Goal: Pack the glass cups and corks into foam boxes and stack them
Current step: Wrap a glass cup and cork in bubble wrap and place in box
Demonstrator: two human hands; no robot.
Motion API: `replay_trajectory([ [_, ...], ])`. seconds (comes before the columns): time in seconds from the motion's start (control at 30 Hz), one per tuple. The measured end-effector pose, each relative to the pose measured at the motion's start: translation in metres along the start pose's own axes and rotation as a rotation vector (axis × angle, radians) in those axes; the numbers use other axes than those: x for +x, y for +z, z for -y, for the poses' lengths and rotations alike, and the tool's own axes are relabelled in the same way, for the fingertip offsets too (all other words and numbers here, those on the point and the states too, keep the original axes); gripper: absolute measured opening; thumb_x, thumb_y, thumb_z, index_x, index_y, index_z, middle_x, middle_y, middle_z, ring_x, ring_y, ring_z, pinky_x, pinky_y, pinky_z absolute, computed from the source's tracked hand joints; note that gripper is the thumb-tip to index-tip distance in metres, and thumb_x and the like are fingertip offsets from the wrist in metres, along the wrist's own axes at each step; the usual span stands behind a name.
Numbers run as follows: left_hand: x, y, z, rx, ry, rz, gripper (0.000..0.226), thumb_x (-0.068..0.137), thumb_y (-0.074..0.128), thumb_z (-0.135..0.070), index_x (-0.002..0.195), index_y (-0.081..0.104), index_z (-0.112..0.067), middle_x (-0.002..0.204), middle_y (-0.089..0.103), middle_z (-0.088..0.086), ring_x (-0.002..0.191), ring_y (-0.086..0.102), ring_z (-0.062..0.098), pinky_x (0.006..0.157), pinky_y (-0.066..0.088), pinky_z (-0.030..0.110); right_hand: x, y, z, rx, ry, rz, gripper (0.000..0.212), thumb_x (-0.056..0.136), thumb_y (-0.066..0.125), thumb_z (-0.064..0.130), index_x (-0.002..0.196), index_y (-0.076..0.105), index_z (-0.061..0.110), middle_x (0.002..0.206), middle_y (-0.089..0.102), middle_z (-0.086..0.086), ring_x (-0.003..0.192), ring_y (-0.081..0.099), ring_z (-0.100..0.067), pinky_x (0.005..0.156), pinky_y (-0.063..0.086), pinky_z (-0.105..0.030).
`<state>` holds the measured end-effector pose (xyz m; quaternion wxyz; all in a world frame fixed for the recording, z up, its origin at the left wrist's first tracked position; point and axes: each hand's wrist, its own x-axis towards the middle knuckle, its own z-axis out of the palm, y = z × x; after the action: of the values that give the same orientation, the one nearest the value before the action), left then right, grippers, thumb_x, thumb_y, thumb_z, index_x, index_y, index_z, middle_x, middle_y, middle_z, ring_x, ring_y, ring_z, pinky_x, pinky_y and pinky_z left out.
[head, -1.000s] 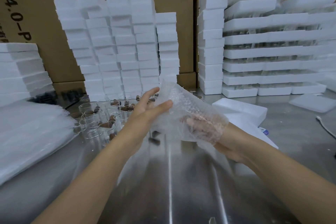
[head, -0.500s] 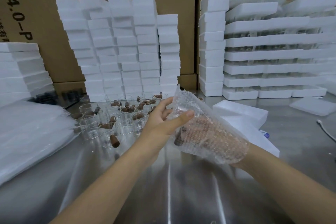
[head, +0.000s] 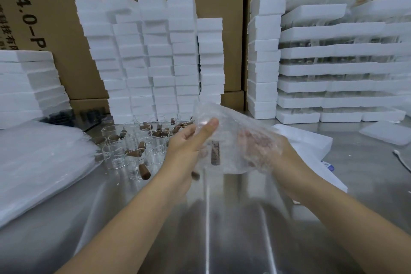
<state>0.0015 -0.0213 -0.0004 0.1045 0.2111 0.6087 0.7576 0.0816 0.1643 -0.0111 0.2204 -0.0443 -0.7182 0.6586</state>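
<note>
Two hands: left hand (head: pixel 189 140) is pinching the bubble-wrap bag (head: pixel 235 122) edge; right hand (head: pixel 262 147) is working behind it, fingers (head: pixel 250 140) too veiled to tell.
Change: bag is spreading wider, cork (head: pixel 214 152) now showing inside, so boxing is coming up.

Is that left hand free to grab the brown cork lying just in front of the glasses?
Probably, but not this instant. Nothing lies between the left hand and that cork, just bare table, yet the hand pinches the bubble bag and must let go first.
</note>
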Motion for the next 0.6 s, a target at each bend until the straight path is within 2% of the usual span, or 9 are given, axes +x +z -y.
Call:
replay_trajectory([
  [0.03,0.001,-0.002,-0.001,-0.059,-0.018,-0.016,0.095,0.065,0.088,-0.074,0.143,0.065,-0.023,0.136,0.074,-0.001,0.127,0.069,0.029,0.112,0.046,0.062,0.001,-0.002,0.001,0.012,-0.036,-0.053,0.025,0.104,0.06,0.005,0.09,0.074,0.02,0.082,0.079,0.004,0.066,0.073,0.002,0.059,0.056,-0.016],
  [0.1,0.002,-0.004,-0.004,-0.128,-0.025,-0.049,0.099,0.064,0.088,-0.077,0.144,0.064,-0.025,0.141,0.071,-0.008,0.134,0.063,0.019,0.117,0.041,0.053,0.002,-0.005,0.003,-0.02,-0.145,-0.178,0.013,0.103,0.063,0.031,0.102,0.076,0.029,0.1,0.078,0.012,0.09,0.073,-0.003,0.079,0.056,-0.027],
  [0.2,0.0,-0.002,-0.004,-0.152,-0.016,-0.085,0.093,0.068,0.087,-0.076,0.143,0.065,-0.024,0.14,0.07,-0.011,0.132,0.062,0.013,0.104,0.049,0.041,0.007,-0.006,0.011,-0.002,-0.197,-0.265,0.048,0.088,0.054,0.072,0.125,0.062,0.042,0.118,0.065,0.028,0.122,0.057,0.004,0.102,0.043,-0.032],
  [0.27,0.001,-0.001,-0.002,-0.153,-0.011,-0.084,0.098,0.068,0.089,-0.074,0.145,0.062,-0.019,0.138,0.072,-0.004,0.13,0.067,0.018,0.108,0.053,0.045,0.009,-0.006,0.015,-0.008,-0.171,-0.202,0.075,0.079,0.057,0.08,0.148,0.043,0.054,0.138,0.054,0.027,0.141,0.045,-0.001,0.103,0.039,-0.034],
  [0.33,0.002,0.0,-0.002,-0.152,-0.012,-0.045,0.102,0.066,0.088,-0.076,0.147,0.061,-0.019,0.139,0.072,0.0,0.129,0.068,0.025,0.117,0.047,0.054,0.002,-0.002,0.013,-0.052,-0.218,-0.074,0.091,0.071,0.068,0.088,0.148,0.022,0.073,0.157,0.035,0.03,0.146,0.035,0.005,0.107,0.04,-0.041],
  [0.4,0.002,0.0,-0.003,-0.108,-0.005,-0.014,0.101,0.066,0.085,-0.081,0.144,0.063,-0.021,0.135,0.075,0.002,0.122,0.071,0.027,0.115,0.044,0.058,-0.005,0.002,0.008,-0.092,-0.213,-0.033,0.097,0.069,0.082,0.078,0.141,0.018,0.081,0.154,0.04,0.036,0.136,0.048,0.011,0.101,0.052,-0.043],
  [0.47,0.005,-0.003,-0.004,-0.086,0.025,0.01,0.092,0.071,0.084,-0.077,0.141,0.065,-0.021,0.13,0.077,0.0,0.114,0.076,0.022,0.103,0.049,0.051,-0.006,0.006,0.003,-0.074,-0.14,-0.026,0.089,0.073,0.092,0.056,0.136,0.032,0.078,0.124,0.068,0.023,0.093,0.072,-0.004,0.066,0.059,-0.032],
  [0.53,0.009,-0.007,-0.002,-0.061,0.042,0.039,0.07,0.078,0.084,-0.064,0.134,0.069,-0.026,0.128,0.077,-0.01,0.113,0.075,0.008,0.098,0.057,0.032,-0.003,0.005,0.0,0.03,-0.039,0.007,0.065,0.086,0.089,0.035,0.136,0.053,0.055,0.077,0.067,0.01,0.051,0.05,-0.012,0.043,0.039,-0.024],
  [0.6,0.011,-0.011,0.0,0.012,0.06,0.081,0.016,0.086,0.082,-0.051,0.101,0.08,-0.046,0.102,0.075,-0.036,0.1,0.067,-0.02,0.079,0.052,0.004,0.0,0.002,0.003,0.153,0.036,0.015,0.036,0.097,0.076,0.019,0.129,0.063,0.027,0.073,0.061,-0.003,0.043,0.035,-0.012,0.04,0.03,-0.021],
])
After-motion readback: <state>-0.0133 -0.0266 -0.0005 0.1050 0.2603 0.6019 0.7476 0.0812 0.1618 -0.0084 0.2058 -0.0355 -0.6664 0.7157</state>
